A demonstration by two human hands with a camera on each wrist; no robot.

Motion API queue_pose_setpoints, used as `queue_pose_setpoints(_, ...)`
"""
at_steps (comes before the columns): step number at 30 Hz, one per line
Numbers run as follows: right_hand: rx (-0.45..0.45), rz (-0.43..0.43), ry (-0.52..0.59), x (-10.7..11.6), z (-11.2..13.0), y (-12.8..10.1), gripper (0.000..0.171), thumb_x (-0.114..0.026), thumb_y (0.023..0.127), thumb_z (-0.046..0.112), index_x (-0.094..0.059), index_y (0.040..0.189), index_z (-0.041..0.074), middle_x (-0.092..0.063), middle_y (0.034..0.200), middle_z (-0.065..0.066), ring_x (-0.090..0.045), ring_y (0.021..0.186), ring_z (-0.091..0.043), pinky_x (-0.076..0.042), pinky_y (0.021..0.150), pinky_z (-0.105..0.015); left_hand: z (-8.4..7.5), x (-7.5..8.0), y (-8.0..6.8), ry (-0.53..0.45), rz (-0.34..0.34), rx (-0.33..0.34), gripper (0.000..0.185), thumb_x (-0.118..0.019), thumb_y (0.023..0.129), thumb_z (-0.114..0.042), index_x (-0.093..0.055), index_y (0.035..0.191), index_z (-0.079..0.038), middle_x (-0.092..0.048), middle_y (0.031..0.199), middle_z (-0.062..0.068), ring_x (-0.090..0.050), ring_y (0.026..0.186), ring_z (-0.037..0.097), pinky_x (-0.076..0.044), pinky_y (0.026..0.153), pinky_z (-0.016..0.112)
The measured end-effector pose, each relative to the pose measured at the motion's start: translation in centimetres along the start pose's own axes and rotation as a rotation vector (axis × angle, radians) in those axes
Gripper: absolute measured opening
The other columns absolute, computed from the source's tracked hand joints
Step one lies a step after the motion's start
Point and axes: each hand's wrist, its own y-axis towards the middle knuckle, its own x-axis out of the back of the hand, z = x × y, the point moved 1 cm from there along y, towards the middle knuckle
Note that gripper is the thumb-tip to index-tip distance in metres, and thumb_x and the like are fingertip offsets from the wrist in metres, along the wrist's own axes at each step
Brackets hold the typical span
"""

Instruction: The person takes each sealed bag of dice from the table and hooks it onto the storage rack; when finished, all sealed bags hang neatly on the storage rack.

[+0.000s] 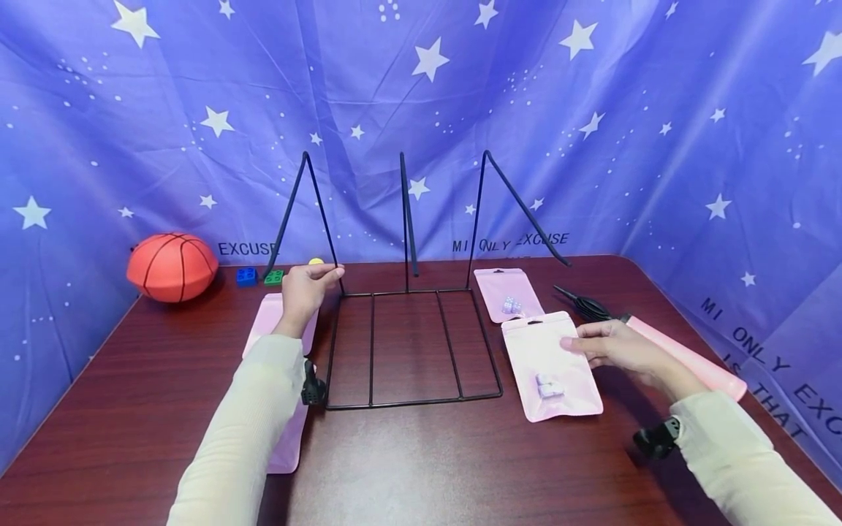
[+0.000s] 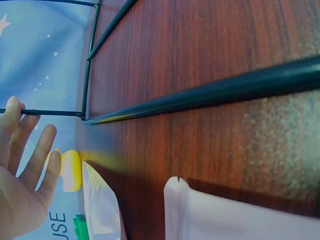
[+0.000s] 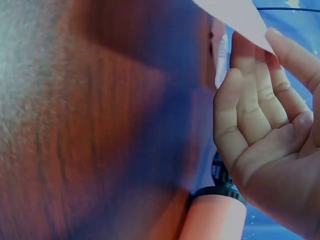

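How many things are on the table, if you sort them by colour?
Pink: 4 (three pouches and a long tube)
Black: 2 (wire rack, tool by the tube)
Orange: 1 (ball)
Blue: 1 (brick)
Green: 1 (brick)
Yellow: 1 (small piece)
Total: 10

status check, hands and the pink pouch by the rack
Left hand open at the wire rack's left upright. Right hand open, fingertips on the near pink pouch. Second pouch behind it, nothing blocking.
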Motion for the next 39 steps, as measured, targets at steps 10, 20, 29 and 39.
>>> queue_pose_setpoints(10,0.094,-0.012,-0.069,0.3,1.5,-1.7,0.02,-0.065,0.099,0.014,-0.072,0.107,-0.003,-0.075,0.09,0.002,-0.069,0.081,-0.013,-0.056,0.075,-0.032,0.0,-0.1,0.0,0.021,-0.013,-0.024,0.028,-0.073,0.096,-0.029,-0.079,0.114,-0.009,-0.076,0.104,0.013,-0.068,0.105,0.029,-0.048,0.085,0.04)
queue_pose_setpoints(20,0.246,-0.041,-0.172,0.0,3.1,-3.2,0.011,-0.066,0.098,0.008,-0.074,0.1,0.001,-0.073,0.085,0.005,-0.068,0.078,-0.012,-0.057,0.071,-0.032,0.1,-0.1,0.0,0.016,0.002,-0.023,0.03,-0.073,0.096,-0.031,-0.078,0.117,-0.009,-0.074,0.112,0.016,-0.066,0.108,0.032,-0.048,0.092,0.045)
queue_pose_setpoints(29,0.338,-0.098,-0.292,-1.1,5.4,-4.4,0.008,-0.068,0.097,0.011,-0.075,0.094,0.008,-0.073,0.082,0.002,-0.065,0.08,-0.01,-0.052,0.073,-0.027,0.3,-0.2,0.0,0.017,0.002,-0.028,0.03,-0.072,0.096,-0.032,-0.078,0.116,-0.01,-0.075,0.11,0.015,-0.066,0.106,0.031,-0.048,0.09,0.045)
queue_pose_setpoints(39,0.405,-0.2,-0.323,-2.3,7.3,-4.8,0.02,-0.069,0.098,0.011,-0.074,0.115,0.002,-0.078,0.095,0.0,-0.071,0.091,-0.006,-0.05,0.081,-0.017,0.2,-0.2,-0.1,0.017,0.004,-0.026,0.03,-0.072,0.097,-0.031,-0.078,0.116,-0.009,-0.076,0.102,0.016,-0.07,0.104,0.031,-0.049,0.091,0.045)
